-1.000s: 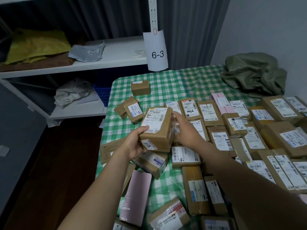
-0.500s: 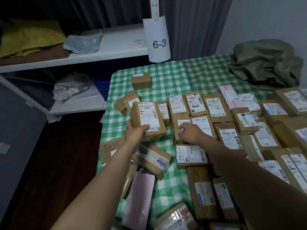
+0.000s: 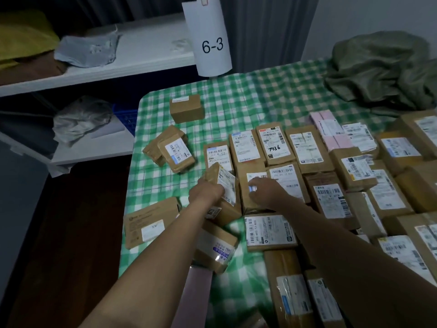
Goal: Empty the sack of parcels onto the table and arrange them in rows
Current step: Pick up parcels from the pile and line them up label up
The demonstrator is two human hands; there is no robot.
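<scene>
Many brown cardboard parcels with white labels lie on a green checked tablecloth (image 3: 236, 100). My left hand (image 3: 205, 193) grips a brown parcel (image 3: 222, 185) by its left side, tilted, with its lower edge down on the cloth beside the rows. My right hand (image 3: 264, 192) rests with fingers curled on a neighbouring labelled parcel (image 3: 250, 176) in the second row. A back row of upright parcels (image 3: 274, 143) runs to the right. The crumpled olive-green sack (image 3: 380, 67) lies at the table's far right corner.
Loose parcels sit at the left: a single box (image 3: 186, 111), a stacked pair (image 3: 170, 149), a flat box (image 3: 151, 222) at the table edge. A white shelf (image 3: 132, 58) with bags stands behind, with a hanging "6-3" tag (image 3: 211, 41). Dark floor lies to the left.
The parcel held up in both hands has come down to the table at the left end of the second row. My right hand let go of it and moved onto the neighbouring parcel.
</scene>
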